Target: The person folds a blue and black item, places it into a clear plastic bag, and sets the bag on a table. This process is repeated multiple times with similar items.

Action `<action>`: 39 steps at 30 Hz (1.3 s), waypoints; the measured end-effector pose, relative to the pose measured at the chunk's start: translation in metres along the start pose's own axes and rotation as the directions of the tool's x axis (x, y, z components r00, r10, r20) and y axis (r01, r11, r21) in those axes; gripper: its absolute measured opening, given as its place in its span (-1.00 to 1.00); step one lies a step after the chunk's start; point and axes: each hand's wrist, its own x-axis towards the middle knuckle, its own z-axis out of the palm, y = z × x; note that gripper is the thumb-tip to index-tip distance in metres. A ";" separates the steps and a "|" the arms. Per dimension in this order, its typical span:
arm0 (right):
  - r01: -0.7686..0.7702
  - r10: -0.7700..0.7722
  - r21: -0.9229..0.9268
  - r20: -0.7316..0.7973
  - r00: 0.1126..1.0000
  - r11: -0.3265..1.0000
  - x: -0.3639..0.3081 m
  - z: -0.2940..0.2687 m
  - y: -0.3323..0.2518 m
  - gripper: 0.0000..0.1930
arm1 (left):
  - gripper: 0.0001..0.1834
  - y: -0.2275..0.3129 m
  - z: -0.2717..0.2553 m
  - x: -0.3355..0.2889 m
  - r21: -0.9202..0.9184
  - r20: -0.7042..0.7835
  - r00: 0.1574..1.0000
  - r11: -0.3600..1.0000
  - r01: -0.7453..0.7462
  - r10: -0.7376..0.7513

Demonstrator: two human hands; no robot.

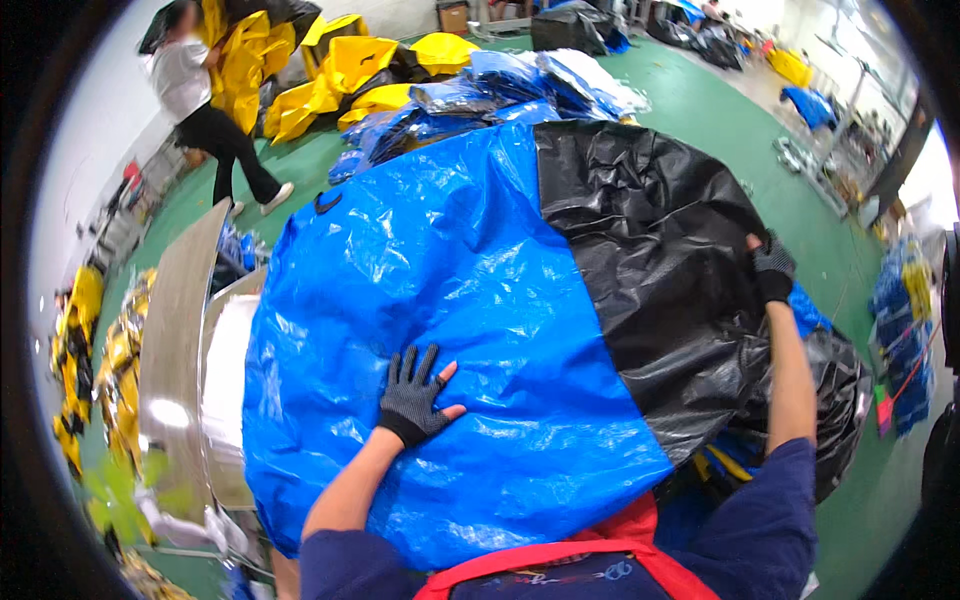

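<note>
A large tarpaulin piece (430, 260) spreads in front of me, shiny blue on the left and middle, with a wrinkled black panel (650, 230) joined on the right. A small black loop (327, 203) shows near its far left edge. My left hand (415, 398), in a dark grey glove with bare thumb and fingertip, lies flat on the blue part with fingers spread. At the right edge of the black panel, my right hand (773, 266), gloved alike, is closed on the tarpaulin's rim. Part of its fingers is hidden.
Folded blue packs (480, 95) and yellow sheets (350, 70) are heaped behind the tarpaulin. A person (190, 90) stands at the far left holding yellow material. A metal-edged table (180, 350) is at my left. Crumpled black sheeting (835, 400) lies right; blue bundles (905, 330) stand beyond.
</note>
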 end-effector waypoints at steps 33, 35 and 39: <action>0.916 -0.935 0.330 0.336 0.113 0.229 -0.137 -0.040 -0.208 -0.58 | -0.16 -0.061 0.049 0.134 0.020 -0.102 0.977 0.982 -0.185 0.186; 0.816 -0.458 0.195 0.884 0.094 0.544 -0.171 -0.018 -0.145 -0.48 | -0.19 -0.063 0.058 0.143 0.020 -0.109 0.975 0.981 -0.193 0.194; 0.794 -0.421 0.055 0.869 0.260 0.606 -0.175 -0.015 -0.136 0.09 | -0.25 -0.056 0.077 0.141 -0.003 -0.129 0.977 0.985 -0.171 0.169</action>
